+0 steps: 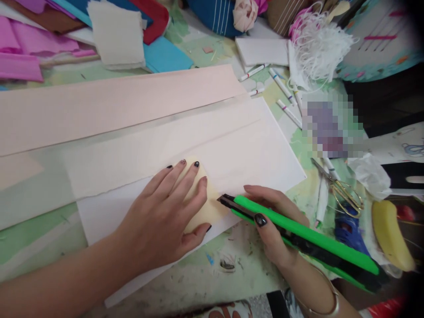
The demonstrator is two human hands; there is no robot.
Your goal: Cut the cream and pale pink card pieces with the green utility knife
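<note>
My left hand [172, 207] lies flat with its fingers spread, pressing on a small pale yellow paper piece [215, 201]. That piece rests on a white sheet [112, 221], partly covered by a thin translucent cream sheet [132, 150]. In my right hand [278, 225] is a green and black utility knife [308, 238], gripped with the thumb on its side. Its blade tip is out and points left, at or just above the right part of the yellow piece; contact cannot be made out. Beneath my palm the yellow piece is hidden.
A long pale pink paper strip [132, 106] crosses behind the sheets. Several markers [281, 84] lie at the back right, near a tangle of white string [321, 53]. Gold-handled scissors [344, 194] and a yellow banana-shaped object [391, 234] are at right. Coloured paper [36, 39] fills the back left.
</note>
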